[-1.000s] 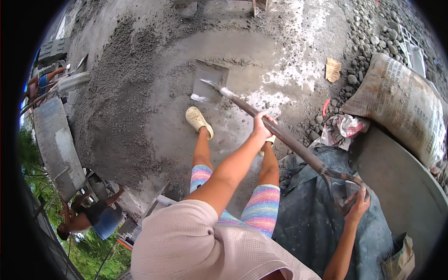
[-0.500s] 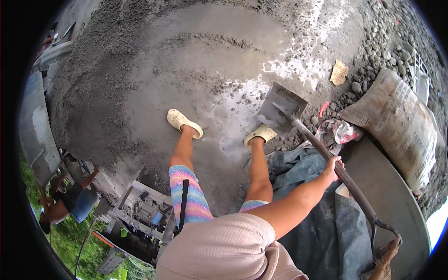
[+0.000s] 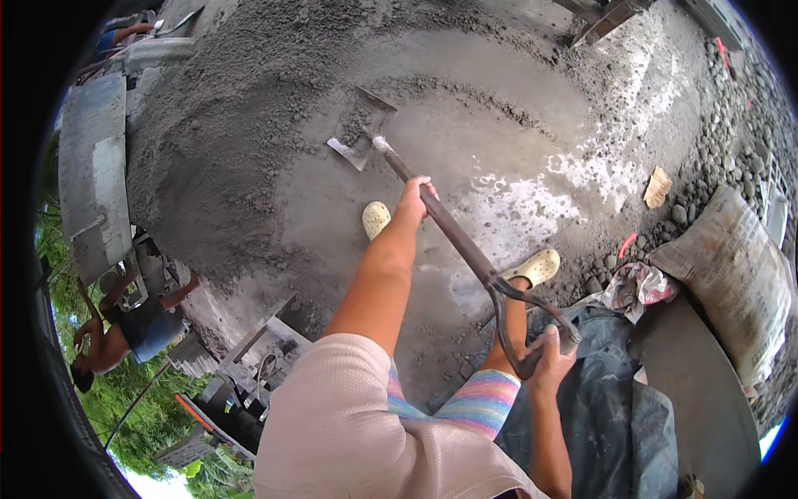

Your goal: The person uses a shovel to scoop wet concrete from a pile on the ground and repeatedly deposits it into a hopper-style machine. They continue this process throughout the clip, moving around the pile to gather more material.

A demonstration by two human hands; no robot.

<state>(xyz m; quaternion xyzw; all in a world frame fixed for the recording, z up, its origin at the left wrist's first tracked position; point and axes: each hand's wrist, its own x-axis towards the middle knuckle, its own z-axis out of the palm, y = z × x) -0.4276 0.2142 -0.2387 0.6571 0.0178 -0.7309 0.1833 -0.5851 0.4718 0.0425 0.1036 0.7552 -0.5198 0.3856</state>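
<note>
Damp grey ground [image 3: 474,125], marked with whitish patches [image 3: 515,204], stretches between a dark, pebbly heap of grey mix [image 3: 212,158] at left and loose rounded stones [image 3: 731,141] at right. Across the middle slants a long-handled shovel [image 3: 474,258], its flat grey blade [image 3: 349,153] down near the heap's edge with some grey mix on it. The left hand [image 3: 413,200] wraps the lower part of the brown shaft [image 3: 453,233], fingers curled closed around it; the right hand [image 3: 552,361] grips the forked, D-shaped handle [image 3: 500,314] at the other end — closed on its crossbar, some fingers hidden from view. Two cream perforated clogs [image 3: 537,266] stand one on either side of the shaft. A dark blue-green tarp [image 3: 603,391] spreads just beside the right hand; near it lie a crumpled white-and-red bag [image 3: 638,287] and a bulging, dirt-stained sack [image 3: 727,274], with a ragged tan cardboard scrap [image 3: 657,188] farther up. Another person [image 3: 133,330], in a dark top and blue shorts, is at far left.
</note>
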